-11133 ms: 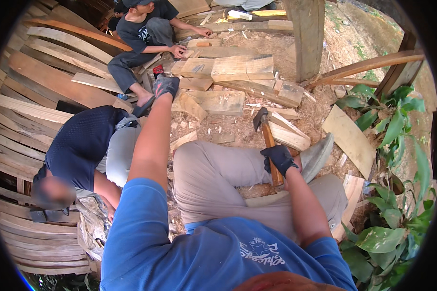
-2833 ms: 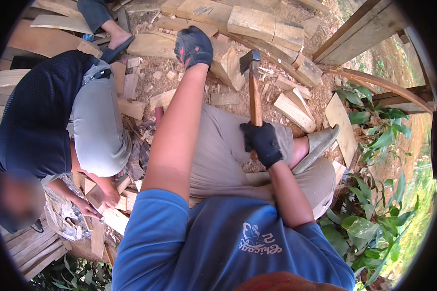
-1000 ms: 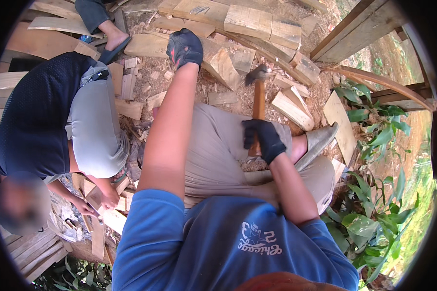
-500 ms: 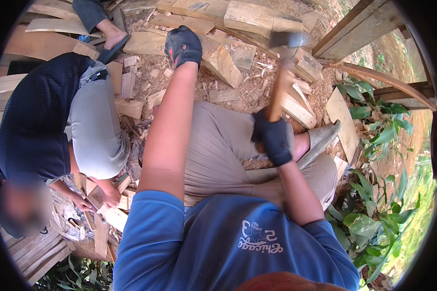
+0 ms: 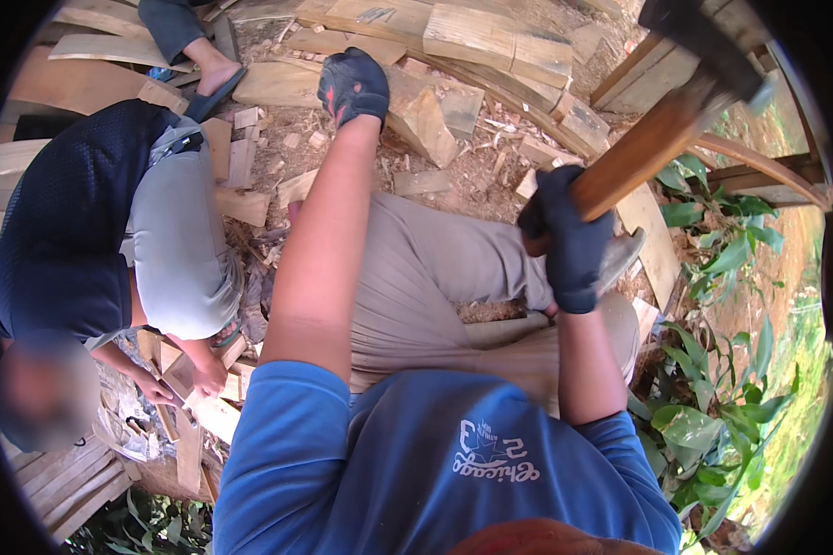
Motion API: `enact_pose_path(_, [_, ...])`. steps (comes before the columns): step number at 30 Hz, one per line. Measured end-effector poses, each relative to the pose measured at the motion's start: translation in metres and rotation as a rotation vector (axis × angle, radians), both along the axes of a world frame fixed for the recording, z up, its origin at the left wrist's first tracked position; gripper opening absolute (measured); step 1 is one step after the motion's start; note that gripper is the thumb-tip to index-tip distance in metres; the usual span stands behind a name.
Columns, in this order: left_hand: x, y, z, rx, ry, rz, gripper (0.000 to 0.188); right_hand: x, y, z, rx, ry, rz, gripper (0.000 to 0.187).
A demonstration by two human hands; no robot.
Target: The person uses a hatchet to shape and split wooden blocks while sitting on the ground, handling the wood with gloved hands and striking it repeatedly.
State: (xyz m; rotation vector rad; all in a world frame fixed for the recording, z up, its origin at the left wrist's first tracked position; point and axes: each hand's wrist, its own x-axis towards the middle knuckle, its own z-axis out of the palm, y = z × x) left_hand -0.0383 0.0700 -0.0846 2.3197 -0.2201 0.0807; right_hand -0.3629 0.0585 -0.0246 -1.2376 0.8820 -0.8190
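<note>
My right hand (image 5: 569, 240), in a black glove, is closed round the wooden handle of a hammer (image 5: 643, 153). The hammer is raised at the upper right, its dark metal head (image 5: 703, 46) slightly blurred at the end. My left hand (image 5: 354, 88), in a black glove with red marks, is stretched forward and closed, next to a thick wood block (image 5: 421, 120). What its fingers hold, if anything, is hidden. A long board (image 5: 282, 83) lies just left of that hand.
At the left a person (image 5: 74, 222) bends over, hands on small wood pieces (image 5: 190, 375). Another person's sandalled foot (image 5: 215, 88) is at the upper left. Stacked timber (image 5: 472, 37) lies ahead, with chips on the ground. Leafy plants (image 5: 699, 430) stand at the right.
My right hand has come up and to the right, lifting the hammer from over the timber to the upper right. My left hand has stayed nearly in place.
</note>
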Motion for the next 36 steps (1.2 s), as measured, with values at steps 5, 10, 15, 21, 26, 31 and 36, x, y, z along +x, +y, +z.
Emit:
enact_pose_path(5, [-0.008,0.002,0.006,0.011,0.02,-0.017,0.048,-0.002,0.037,-0.097,0.335,0.507,0.438,0.025])
enact_pose_path(10, [0.005,0.011,-0.007,0.05,-0.065,-0.021,0.052,0.002,0.026,-0.024,0.407,0.35,0.333,0.018])
enact_pose_path(15, [0.006,0.008,-0.013,-0.001,-0.006,0.06,0.053,0.004,0.013,0.034,0.066,0.156,0.148,0.024])
enact_pose_path(21, [-0.003,-0.004,0.006,-0.039,0.036,0.028,0.052,0.005,0.042,-0.112,0.216,0.561,0.357,0.024])
enact_pose_path(26, [-0.005,0.002,0.002,0.062,-0.044,-0.05,0.052,-0.001,0.03,-0.057,0.525,0.308,0.352,0.022])
enact_pose_path(31, [-0.005,0.005,0.003,0.014,0.027,0.016,0.053,-0.012,0.015,0.041,0.129,0.109,0.165,0.018])
enact_pose_path(36, [-0.009,0.001,0.006,0.011,0.0,0.033,0.039,-0.004,0.027,-0.041,0.131,0.375,0.168,0.021])
